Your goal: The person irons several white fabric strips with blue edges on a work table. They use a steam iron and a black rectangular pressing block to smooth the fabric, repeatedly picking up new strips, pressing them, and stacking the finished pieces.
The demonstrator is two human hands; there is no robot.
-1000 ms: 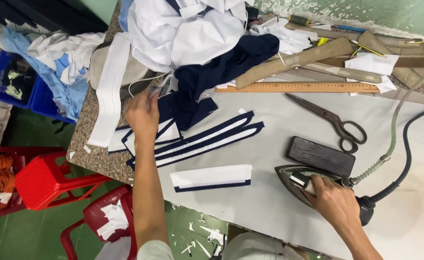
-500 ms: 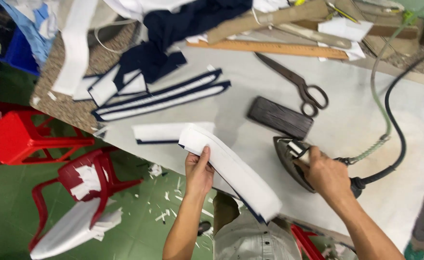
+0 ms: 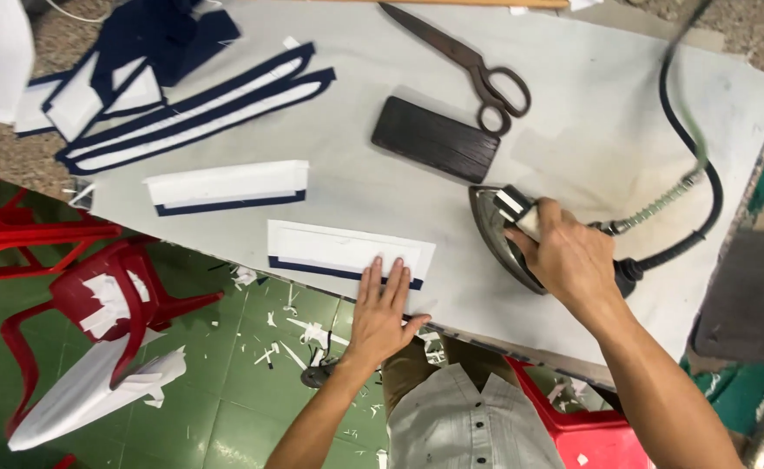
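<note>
Item: white fabric piece with navy edge (image 3: pixel 347 254), a flat rectangle lying at the near edge of the white pressing cloth (image 3: pixel 590 130), its navy border toward the person.

Left hand (image 3: pixel 380 311): laid flat on the piece's right end, fingers straight and slightly spread, pinning rather than gripping.

Right hand (image 3: pixel 564 258): fingers wrapped fully around the handle of the iron (image 3: pixel 503 239), which stands on the cloth just right of the piece, apart from it.

Step in hand, as judged: the piece is positioned and steadied for pressing. The next move likely calls for bringing the iron left onto the piece while the flat hand clears out of its path.

Surroundings: dark wooden block (image 3: pixel 435 149) just beyond the iron; scissors (image 3: pixel 469 65) farther off; a second folded white piece (image 3: pixel 226 187) to the left; long navy-bordered strips (image 3: pixel 200 108) at far left; hose and cable (image 3: pixel 690 174) trailing right.

Change from half a second ago: the piece, then held aloft and curved in the left hand, now lies flat on the cloth; the right hand's grip on the iron is unchanged.
</note>
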